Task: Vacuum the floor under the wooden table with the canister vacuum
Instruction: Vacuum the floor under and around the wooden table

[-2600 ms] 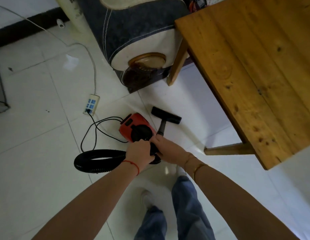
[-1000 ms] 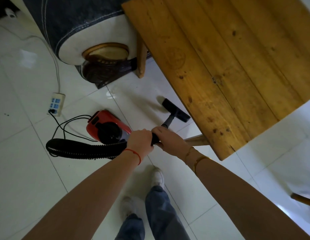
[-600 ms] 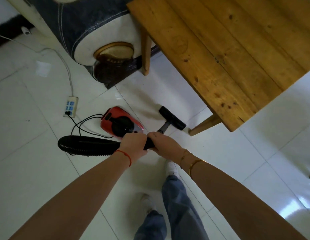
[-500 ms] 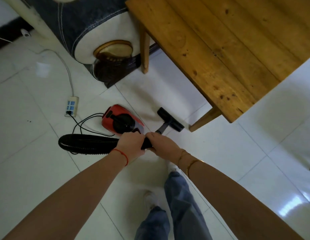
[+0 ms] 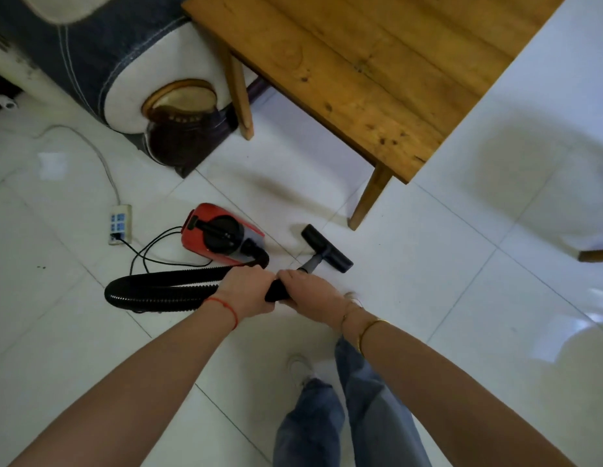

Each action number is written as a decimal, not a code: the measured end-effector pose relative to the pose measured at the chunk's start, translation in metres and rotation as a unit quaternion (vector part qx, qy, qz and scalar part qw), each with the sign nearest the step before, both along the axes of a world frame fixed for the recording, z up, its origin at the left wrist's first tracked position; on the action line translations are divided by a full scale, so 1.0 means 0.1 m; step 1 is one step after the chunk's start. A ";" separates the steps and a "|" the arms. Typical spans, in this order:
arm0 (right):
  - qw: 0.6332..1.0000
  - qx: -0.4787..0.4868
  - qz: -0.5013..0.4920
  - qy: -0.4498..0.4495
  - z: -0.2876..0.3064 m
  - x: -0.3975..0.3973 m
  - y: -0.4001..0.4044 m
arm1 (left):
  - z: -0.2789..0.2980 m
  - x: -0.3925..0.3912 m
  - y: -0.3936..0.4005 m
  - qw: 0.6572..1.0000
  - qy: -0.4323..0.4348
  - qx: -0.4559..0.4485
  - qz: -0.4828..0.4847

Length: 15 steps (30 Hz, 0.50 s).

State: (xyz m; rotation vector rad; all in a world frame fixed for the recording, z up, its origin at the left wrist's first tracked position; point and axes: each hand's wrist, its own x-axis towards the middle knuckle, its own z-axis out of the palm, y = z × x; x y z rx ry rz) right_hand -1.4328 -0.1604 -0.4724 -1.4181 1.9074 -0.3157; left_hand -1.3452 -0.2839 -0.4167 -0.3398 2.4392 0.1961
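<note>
A red and black canister vacuum (image 5: 222, 234) sits on the white tile floor, left of centre. Its black ribbed hose (image 5: 162, 287) loops leftward and back to the wand. My left hand (image 5: 248, 291) grips the black wand handle (image 5: 276, 291) where the hose joins it. My right hand (image 5: 305, 293) grips the same handle just ahead. The grey tube runs down to the black floor nozzle (image 5: 327, 248), which rests on the tiles just in front of the wooden table's near leg (image 5: 369, 197). The wooden table (image 5: 377, 62) fills the upper right.
A dark blue and white sofa arm (image 5: 125, 72) with a brown wooden end stands left of the table's far leg (image 5: 239, 96). A white power strip (image 5: 120, 224) and its cable lie on the floor at left. Another wooden leg (image 5: 595, 255) shows at right. My feet stand below the hands.
The nozzle has been drawn back from under the table edge to the open tiles before the near leg. The view has shifted, so table and sofa sit farther up and right.
</note>
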 end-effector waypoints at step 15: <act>0.997 0.008 -0.072 0.012 0.02 -0.78 1.24 | 0.02 -1.01 1.07 0.996 -0.011 0.049 -0.067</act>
